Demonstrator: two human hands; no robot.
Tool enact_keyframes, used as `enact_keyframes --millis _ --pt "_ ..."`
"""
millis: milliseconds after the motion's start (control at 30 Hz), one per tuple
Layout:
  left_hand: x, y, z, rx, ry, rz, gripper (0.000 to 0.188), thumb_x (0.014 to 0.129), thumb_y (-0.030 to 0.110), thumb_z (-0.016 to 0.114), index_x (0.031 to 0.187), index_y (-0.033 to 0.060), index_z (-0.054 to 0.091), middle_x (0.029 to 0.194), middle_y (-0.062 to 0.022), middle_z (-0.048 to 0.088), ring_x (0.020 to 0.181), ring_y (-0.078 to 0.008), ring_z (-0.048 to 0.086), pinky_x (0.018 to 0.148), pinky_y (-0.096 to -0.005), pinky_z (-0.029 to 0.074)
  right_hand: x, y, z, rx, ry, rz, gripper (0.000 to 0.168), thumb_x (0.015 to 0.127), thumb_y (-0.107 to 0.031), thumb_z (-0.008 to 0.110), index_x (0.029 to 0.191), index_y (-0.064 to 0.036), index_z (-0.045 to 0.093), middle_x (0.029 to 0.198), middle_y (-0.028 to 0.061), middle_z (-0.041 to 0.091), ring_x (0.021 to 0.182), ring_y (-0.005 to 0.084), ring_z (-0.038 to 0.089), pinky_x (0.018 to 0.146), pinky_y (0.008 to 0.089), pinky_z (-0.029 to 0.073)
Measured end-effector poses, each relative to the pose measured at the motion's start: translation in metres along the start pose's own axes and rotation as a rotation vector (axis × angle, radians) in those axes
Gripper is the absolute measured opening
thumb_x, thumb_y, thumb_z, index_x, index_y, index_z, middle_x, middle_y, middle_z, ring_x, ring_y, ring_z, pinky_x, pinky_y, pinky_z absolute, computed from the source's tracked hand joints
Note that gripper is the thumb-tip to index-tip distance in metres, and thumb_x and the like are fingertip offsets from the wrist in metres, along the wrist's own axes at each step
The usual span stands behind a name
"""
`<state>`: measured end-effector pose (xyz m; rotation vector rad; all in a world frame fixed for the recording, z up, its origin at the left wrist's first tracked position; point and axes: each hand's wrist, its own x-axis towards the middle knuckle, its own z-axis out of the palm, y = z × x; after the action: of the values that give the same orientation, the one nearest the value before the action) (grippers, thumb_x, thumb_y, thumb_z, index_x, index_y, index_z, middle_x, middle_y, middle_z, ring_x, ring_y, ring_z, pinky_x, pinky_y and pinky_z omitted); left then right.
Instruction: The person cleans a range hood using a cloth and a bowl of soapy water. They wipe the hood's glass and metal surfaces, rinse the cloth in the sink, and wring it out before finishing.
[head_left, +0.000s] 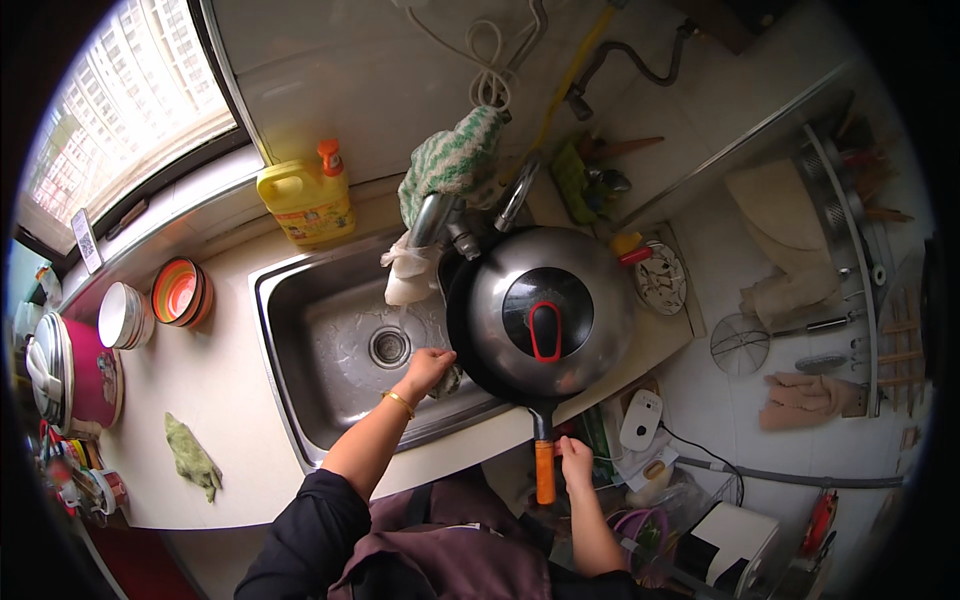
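Observation:
A black wok (472, 352) with an orange handle (544, 472) sits over the right part of the steel sink (322, 375) and the counter. Its domed metal lid (484, 300) has a black and red knob (545, 331). At the wok's left rim, my left hand (433, 371) grips a dark greenish cloth (448, 384), partly hidden under the fingers. My right hand (576, 459) is beside the orange handle, fingers curled and reaching its edge. Whether they close around it cannot be made out. Something small and pinkish shows between hand and handle.
A faucet (431, 217) wrapped in a striped towel (450, 161) and white covering (409, 281) overhangs the sink. A yellow jug (306, 202) stands behind. Leftward are stacked bowls (180, 292), a pink pot (90, 375) and a green cloth (191, 457). Utensils hang right.

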<state>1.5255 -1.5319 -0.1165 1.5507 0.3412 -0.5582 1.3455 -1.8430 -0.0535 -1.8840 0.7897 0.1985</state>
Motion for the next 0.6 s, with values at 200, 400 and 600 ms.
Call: enact_keyframes --millis 200,400,600 --pt "-0.009 0.018 0.009 0.111 0.144 -0.004 0.025 0.08 0.02 0.062 0.091 -0.0001 0.071 0.076 -0.0147 0.069 0.07 -0.0195 0.065 0.068 -0.0312 0.051 -0.011 -0.018 0.008 -0.057 0.001 0.031 0.036 0.095 -0.028 0.053 0.079 0.004 0.06 0.069 -0.0004 0.055 0.065 0.008 0.045 0.06 0.0272 0.038" --pt "-0.025 0.037 0.012 0.241 0.126 0.009 0.026 0.077 0.023 0.06 0.093 0.0058 0.072 0.08 -0.0186 0.068 0.075 -0.029 0.067 0.072 -0.0354 0.051 -0.028 -0.044 0.0 -0.11 -0.07 -0.124 0.026 0.089 -0.023 0.063 0.083 0.002 0.063 0.068 -0.0005 0.058 0.063 0.0054 0.046 0.059 0.0247 0.04" --pt "-0.066 0.068 0.022 0.199 0.07 0.003 0.027 0.078 0.023 0.059 0.095 0.0068 0.071 0.083 -0.0187 0.068 0.079 -0.0298 0.067 0.074 -0.0356 0.051 -0.027 -0.071 -0.057 0.036 -0.395 0.048 0.018 0.087 -0.017 0.064 0.093 0.0 0.063 0.074 0.0021 0.061 0.064 0.0096 0.056 0.058 0.0231 0.045"
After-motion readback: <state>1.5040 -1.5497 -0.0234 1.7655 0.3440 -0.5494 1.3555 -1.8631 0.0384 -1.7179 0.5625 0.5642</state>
